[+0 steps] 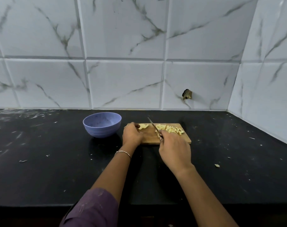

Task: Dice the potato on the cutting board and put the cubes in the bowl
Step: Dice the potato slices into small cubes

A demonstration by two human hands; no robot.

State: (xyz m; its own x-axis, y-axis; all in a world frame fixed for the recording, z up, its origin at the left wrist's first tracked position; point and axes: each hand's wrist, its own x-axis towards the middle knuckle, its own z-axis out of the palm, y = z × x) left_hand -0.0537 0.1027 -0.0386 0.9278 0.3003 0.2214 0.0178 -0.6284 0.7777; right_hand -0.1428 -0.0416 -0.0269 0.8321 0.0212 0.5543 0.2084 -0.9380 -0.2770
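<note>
Your left hand [132, 134] sits at the left end of the cutting board [149, 139], in the middle of the frame. Its fingers curl down on the last uncut potato piece [143, 126]. Your right hand [174, 149] is wrapped around the handle of the knife [153, 126]. The blade points up and away, between that piece and the pile of cubes [170, 129] on the right half of the board. The bowl [100, 128] stands just left of the board and looks empty.

Watch out. The piece is small and your fingertips are very near the blade, so a slip could nick them. Wet potato can also slide under the knife. The pile sits close to the right edge of the board, so a push could knock cubes onto the black counter [57, 161]. One bit [217, 165] lies there now, at the lower right.
</note>
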